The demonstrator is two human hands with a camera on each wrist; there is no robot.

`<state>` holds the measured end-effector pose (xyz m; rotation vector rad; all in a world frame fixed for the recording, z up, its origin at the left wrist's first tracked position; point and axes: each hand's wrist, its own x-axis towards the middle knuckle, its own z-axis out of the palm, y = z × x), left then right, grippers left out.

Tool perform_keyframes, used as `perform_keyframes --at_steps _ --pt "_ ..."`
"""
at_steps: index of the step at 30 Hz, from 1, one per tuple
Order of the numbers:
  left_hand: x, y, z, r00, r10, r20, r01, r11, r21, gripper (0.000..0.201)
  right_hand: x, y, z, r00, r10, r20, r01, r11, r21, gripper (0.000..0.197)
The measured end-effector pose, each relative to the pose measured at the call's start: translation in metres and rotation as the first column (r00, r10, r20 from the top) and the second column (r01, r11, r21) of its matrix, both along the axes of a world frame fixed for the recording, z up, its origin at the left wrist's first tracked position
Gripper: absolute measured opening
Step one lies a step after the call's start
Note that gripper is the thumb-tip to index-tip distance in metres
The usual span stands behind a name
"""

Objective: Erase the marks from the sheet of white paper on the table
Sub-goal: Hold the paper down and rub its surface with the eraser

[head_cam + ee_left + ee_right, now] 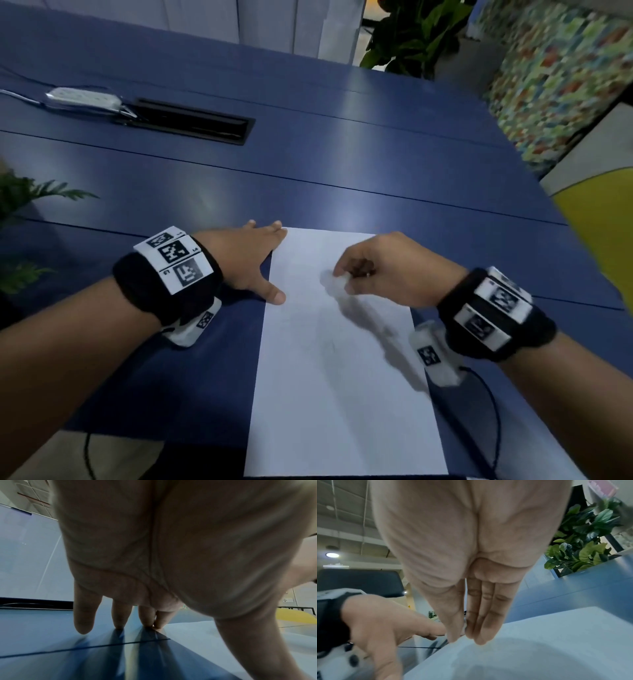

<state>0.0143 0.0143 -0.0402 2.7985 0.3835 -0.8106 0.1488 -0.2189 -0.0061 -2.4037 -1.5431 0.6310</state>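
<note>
1. The sheet of white paper (342, 377) lies flat on the blue table (308, 164), with its near edge at the table's front edge, and it is between the two hands.
2. Faint grey marks (325, 339) are visible around the middle of the sheet; they are too pale to make out their shape.
3. The left hand (251, 262) is spread flat with straight fingers. Its thumb rests on the left edge of the sheet, its index fingertip is at the far left corner, and the other fingers (120, 615) touch the bare table beside the paper.
4. The right hand (387, 270) is over the upper middle of the sheet with its fingers bunched together and the tips pointing down at the paper. Something small and pale seems to be pinched at the tips, but it is blurred and I cannot tell what it is.
5. Farther on the table there is a black cable slot (191, 121), and a white power strip (84, 97) lies just beside it.
6. Green plants (418, 34) stand behind the far edge of the table.
</note>
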Motion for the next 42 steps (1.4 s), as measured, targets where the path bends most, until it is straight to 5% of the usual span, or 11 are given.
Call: perform_keyframes --at_steps 9,20,25,29,34,38,42 --pt "0.002 0.004 -0.003 0.998 0.038 -0.045 -0.034 0.997 0.075 0.142 0.013 0.091 -0.019 0.988 0.085 0.129 -0.091 0.995 0.042 0.023" --pt "-0.001 0.004 0.000 0.993 0.103 -0.052 -0.098 0.991 0.089 0.142 0.002 0.091 -0.014 0.974 0.181 0.136 -0.186 0.982 0.031 0.027" --pt "-0.003 0.003 0.001 0.992 0.114 -0.055 -0.110 0.991 0.070 0.141 0.004 0.099 -0.013 0.975 0.085 0.207 -0.099 0.993 0.060 0.030" --pt "-0.004 0.001 0.002 0.993 0.109 -0.050 -0.106 0.992 0.072 0.140 -0.009 0.097 -0.009 0.964 0.192 0.185 -0.198 0.980 0.014 0.028" --pt "-0.005 0.002 0.000 0.993 0.110 -0.037 -0.107 0.992 0.067 0.141 0.001 0.099 -0.005 0.966 0.073 0.247 -0.081 0.996 0.023 0.029" --pt "-0.003 0.003 -0.002 0.993 0.108 -0.037 -0.106 0.992 0.067 0.142 -0.013 0.094 -0.005 0.962 0.189 0.198 -0.190 0.982 -0.012 0.029" --pt "-0.003 0.004 -0.001 0.992 0.116 -0.042 -0.113 0.991 0.065 0.142 0.000 0.097 -0.002 0.959 0.124 0.255 -0.131 0.991 0.007 0.031"
